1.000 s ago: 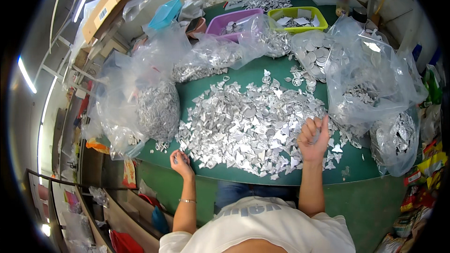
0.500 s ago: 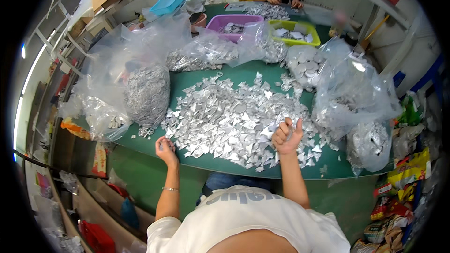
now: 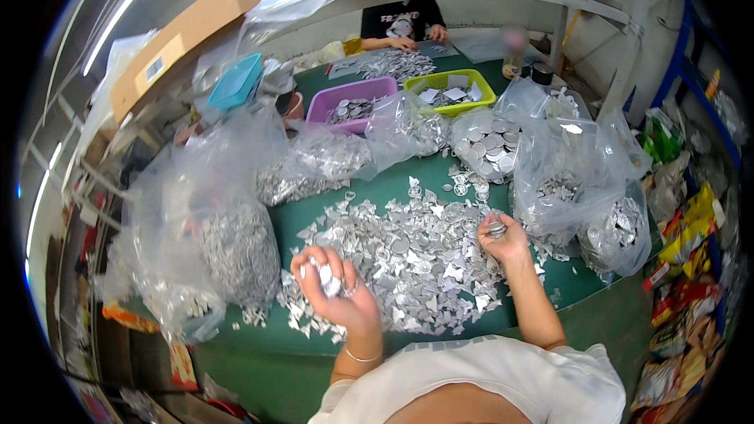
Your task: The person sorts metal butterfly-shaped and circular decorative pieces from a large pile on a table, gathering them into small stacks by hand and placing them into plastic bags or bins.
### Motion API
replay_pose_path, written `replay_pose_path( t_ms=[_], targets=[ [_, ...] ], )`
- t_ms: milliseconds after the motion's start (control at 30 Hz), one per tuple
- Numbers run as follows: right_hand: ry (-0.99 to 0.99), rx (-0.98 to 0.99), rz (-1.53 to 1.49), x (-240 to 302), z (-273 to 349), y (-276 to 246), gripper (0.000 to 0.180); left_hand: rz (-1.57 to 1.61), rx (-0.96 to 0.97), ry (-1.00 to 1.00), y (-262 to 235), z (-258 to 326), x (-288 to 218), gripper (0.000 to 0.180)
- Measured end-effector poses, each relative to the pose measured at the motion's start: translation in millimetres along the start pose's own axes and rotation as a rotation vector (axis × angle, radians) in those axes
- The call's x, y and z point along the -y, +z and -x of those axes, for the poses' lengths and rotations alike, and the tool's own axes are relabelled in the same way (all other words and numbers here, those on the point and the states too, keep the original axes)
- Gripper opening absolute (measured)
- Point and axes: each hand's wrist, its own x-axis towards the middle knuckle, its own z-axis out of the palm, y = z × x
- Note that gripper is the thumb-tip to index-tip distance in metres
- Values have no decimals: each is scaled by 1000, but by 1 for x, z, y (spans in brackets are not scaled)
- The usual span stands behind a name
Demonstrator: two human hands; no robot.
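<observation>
Head view: both hands lifted over a heap of silver scraps on the green worktop.

The left hand (image 3: 334,290), lower centre of the frame, is clenched around a clump of silver pieces (image 3: 328,281); the right hand (image 3: 503,239) pinches a small round silver part (image 3: 496,229). The scrap heap (image 3: 408,259) lies between and just beyond both hands. Clear bags (image 3: 236,251) at left and right hold more metal pieces; the purple tray (image 3: 353,102) and yellow-green tray (image 3: 452,90) at upper centre hold sorted parts.

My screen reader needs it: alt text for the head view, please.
A person's left hand and right hand each hold small silver pieces above a heap of silver scraps on a green table, ringed by clear plastic bags.
</observation>
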Motion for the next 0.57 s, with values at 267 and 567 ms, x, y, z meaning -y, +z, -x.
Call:
replay_pose_path(
  t_ms=[267, 567],
  targets=[
    [-417, 289, 180, 39, -57, 111, 31, -120, 84, 400, 12, -1, 21, 9],
    [-588, 448, 996, 9, -57, 86, 51, -90, -36, 487, 21, -28, 28, 14]
  ],
)
